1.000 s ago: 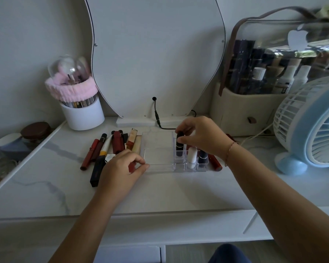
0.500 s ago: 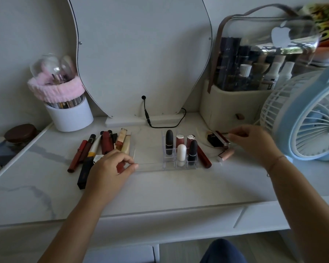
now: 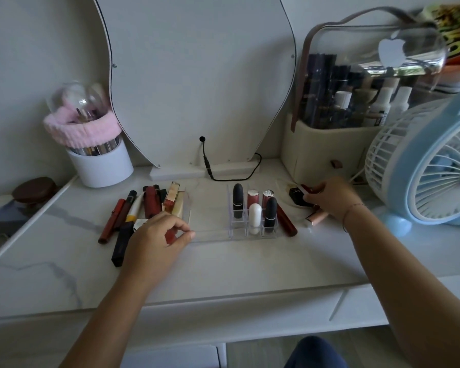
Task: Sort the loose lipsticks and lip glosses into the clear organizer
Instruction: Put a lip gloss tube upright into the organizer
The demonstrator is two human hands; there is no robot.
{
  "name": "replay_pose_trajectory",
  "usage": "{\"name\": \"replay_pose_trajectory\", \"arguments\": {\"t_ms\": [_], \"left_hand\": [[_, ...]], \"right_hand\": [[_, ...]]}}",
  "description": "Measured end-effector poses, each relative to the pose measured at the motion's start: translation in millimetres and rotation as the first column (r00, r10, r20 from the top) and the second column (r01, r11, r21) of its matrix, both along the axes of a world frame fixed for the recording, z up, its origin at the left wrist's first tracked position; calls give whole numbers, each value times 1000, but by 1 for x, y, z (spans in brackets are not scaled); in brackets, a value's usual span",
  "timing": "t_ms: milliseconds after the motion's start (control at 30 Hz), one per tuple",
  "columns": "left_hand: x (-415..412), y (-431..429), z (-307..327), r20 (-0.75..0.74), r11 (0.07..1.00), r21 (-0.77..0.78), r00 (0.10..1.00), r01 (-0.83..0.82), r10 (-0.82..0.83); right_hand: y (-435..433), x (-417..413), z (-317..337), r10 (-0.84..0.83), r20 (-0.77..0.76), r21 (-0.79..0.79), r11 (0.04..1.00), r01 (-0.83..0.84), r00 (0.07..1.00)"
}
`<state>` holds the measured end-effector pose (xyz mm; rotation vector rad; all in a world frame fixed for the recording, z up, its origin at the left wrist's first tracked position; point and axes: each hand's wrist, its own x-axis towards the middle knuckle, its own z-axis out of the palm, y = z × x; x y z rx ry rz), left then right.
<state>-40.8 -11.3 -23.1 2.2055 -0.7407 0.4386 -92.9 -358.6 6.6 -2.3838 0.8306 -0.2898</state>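
The clear organizer (image 3: 210, 232) lies mid-table. Its right-hand slots hold two black lipsticks (image 3: 238, 200), two pink glosses (image 3: 252, 199) and a white tube (image 3: 255, 217), all upright. My left hand (image 3: 154, 240) pinches the organizer's front left corner, and a red lipstick (image 3: 170, 236) shows under its fingers. A pile of loose tubes (image 3: 133, 208) lies left of the organizer. My right hand (image 3: 329, 199) is closed on a dark red tube (image 3: 307, 188), beside a black square lipstick (image 3: 295, 195) and a rose-gold tube (image 3: 316, 218). A dark red gloss (image 3: 286, 221) lies against the organizer's right side.
A blue fan (image 3: 430, 166) stands close on the right. A cream cosmetics case (image 3: 329, 144) sits behind my right hand. The mirror (image 3: 197, 75) and its black cable (image 3: 223, 176) are at the back. A white brush cup (image 3: 101, 163) stands back left.
My right hand let go of a black lipstick in an organizer slot, moved right to the loose items and closed on a dark red tube. My left hand stayed put.
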Motion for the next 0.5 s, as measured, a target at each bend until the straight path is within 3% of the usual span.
{"name": "replay_pose_trajectory", "arguments": {"t_ms": [133,267,400,500], "left_hand": [[1,0,-1,2,1000,-1,1000,0,0],[2,1,-1,-1,1000,3,1000,7,-7],[3,2,-3,0,1000,11,1000,21,-21],[4,2,-4,0,1000,6,1000,16,-16]], "right_hand": [[3,3,2,22,-83,-37,999,-25,996],[5,2,5,33,-38,-32,999,-34,999],[16,2,19,91,192,-75,994,-78,977],[34,6,39,163,348,14,984,-179,923]]}}
